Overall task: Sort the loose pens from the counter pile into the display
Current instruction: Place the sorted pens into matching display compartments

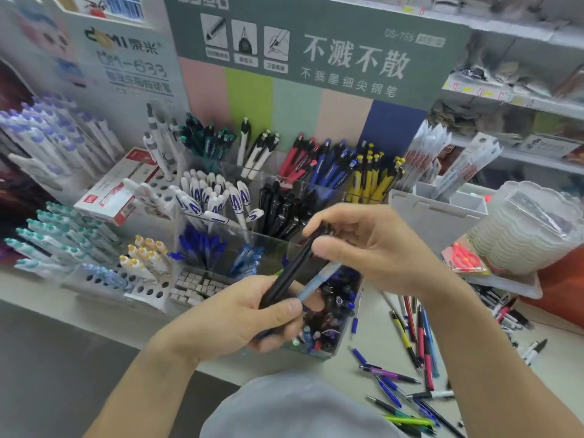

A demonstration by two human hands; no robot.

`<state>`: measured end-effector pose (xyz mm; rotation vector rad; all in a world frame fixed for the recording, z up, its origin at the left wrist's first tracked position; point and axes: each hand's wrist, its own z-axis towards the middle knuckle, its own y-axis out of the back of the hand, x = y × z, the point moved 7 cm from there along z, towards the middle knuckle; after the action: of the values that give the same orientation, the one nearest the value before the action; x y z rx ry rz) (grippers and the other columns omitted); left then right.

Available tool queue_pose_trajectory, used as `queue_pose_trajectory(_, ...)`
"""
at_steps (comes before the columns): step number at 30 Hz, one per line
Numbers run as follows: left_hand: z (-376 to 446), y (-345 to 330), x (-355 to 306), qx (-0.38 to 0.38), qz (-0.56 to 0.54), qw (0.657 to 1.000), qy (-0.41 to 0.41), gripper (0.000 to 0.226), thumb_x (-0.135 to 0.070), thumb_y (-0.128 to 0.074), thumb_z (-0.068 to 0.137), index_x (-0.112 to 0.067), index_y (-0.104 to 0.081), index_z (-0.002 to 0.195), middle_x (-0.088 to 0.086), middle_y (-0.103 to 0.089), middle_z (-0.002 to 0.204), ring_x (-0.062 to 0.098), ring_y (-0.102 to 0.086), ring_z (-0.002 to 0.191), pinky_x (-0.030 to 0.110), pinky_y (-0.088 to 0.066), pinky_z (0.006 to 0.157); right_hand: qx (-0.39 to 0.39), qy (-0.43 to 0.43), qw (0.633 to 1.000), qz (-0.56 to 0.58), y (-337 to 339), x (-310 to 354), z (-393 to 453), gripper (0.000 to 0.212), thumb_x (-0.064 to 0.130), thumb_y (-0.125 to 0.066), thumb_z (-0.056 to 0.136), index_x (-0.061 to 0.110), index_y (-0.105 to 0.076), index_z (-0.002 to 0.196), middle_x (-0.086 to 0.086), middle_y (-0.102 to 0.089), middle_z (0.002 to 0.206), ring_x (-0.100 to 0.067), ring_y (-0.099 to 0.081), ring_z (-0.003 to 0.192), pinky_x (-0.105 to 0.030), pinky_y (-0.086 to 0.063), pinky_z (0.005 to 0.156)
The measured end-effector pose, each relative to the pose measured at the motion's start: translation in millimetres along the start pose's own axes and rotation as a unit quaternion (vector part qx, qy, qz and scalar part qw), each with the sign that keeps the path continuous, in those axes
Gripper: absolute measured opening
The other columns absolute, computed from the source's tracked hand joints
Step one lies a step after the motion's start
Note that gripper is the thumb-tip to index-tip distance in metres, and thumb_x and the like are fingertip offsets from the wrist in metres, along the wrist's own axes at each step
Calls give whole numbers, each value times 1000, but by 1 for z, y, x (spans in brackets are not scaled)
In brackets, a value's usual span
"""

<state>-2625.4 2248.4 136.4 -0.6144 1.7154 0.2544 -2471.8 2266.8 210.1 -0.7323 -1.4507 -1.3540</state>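
Left hand clenched round a small bunch: black pens plus a pale blue pen, held just in front of the clear acrylic display. Right hand pinching the top end of the black pens, thumb under, fingers over.

Risks, judged: pulling one black pen could drag its neighbours loose and drop them into the mixed-pen front bin below the hands, so a wrong slot and re-sorting. Black pen compartment, just behind the hands in the display, already packed; forcing more in could tip pens out. Pale blue pen could ride along into the black slot if not separated first.

Loose pen pile right of the display on the pale counter, many colours, scattered and crossing, plenty left to sort. Stack of clear plastic lids and red scissors pack further right of the display. Green signboard behind the display, store shelves beyond, white pen racks to its left
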Motion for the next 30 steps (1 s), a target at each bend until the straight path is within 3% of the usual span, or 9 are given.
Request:
queue_pose_trajectory(4,-9,28,8,-96,-23,995,10,18,-20,-54,102,-13,-67,111,14,-63,80,16,-46,48,25,-34,45,-213,28,977,10,55,5,-4,12,8,-67,95,17,-70,102,7,-69,81,-15,-67,72,-24,-56,72)
queue_pose_trajectory(6,-14,47,10,-189,-75,979,-14,29,-23,-51,96,-3,-59,115,18,-69,86,23,-60,57,32,-49,53,-271,37,961,-43,62,6,-4,13,3,-66,95,13,-68,104,6,-67,82,-9,-67,67,-16,-53,67)
queue_pose_trajectory(9,-19,69,4,-295,-98,946,-89,28,-23,-45,96,-3,-54,113,19,-74,98,30,-69,78,45,-56,76,-240,68,952,-180,37,10,9,12,5,-68,94,10,-68,105,-2,-63,90,-14,-66,73,-23,-54,70)
queue_pose_trajectory(12,-18,84,-2,-344,-140,918,-137,16,-16,-45,100,-7,-57,106,13,-73,91,25,-68,70,32,-59,69,-194,84,928,-306,8,7,24,11,10,-69,94,9,-69,105,5,-55,91,0,-54,77,-11,-41,74)
queue_pose_trajectory(14,-18,91,-5,-364,-145,909,-145,19,-19,-51,94,-7,-60,104,8,-70,84,20,-66,65,26,-58,62,-176,88,915,-352,-10,4,34,12,11,-68,94,7,-68,106,3,-55,93,-4,-53,75,-14,-42,73)
queue_pose_trajectory(18,-16,97,-5,-368,-153,906,-142,28,-24,-54,89,-5,-63,106,3,-61,74,16,-53,57,20,-46,51,-130,80,891,-428,-39,-6,53,12,15,-67,95,7,-69,105,-7,-61,99,-24,-60,85,-34,-52,75)
queue_pose_trajectory(23,-9,90,3,-310,-210,921,-106,29,-22,-48,95,-5,-71,97,5,-54,71,15,-41,52,19,-34,46,-126,29,867,-481,-47,-23,53,35,32,-75,89,9,-68,114,-9,-51,102,-27,-54,90,-38,-54,67)
queue_pose_trajectory(27,-7,87,6,-263,-124,953,-80,31,-36,-58,94,-11,-76,93,4,-48,65,17,-28,51,26,-23,48,-180,77,927,-320,-35,-6,41,39,21,-67,97,12,-58,133,-1,-50,109,-12,-53,82,-23,-47,74)
queue_pose_trajectory(30,-3,77,8,-193,-61,977,-67,36,-38,-51,92,-13,-75,101,6,-47,62,20,-21,50,28,-18,46,-79,35,985,-146,-45,-2,40,33,15,-60,101,15,-60,134,1,-60,109,-12,-63,87,-24,-54,76)
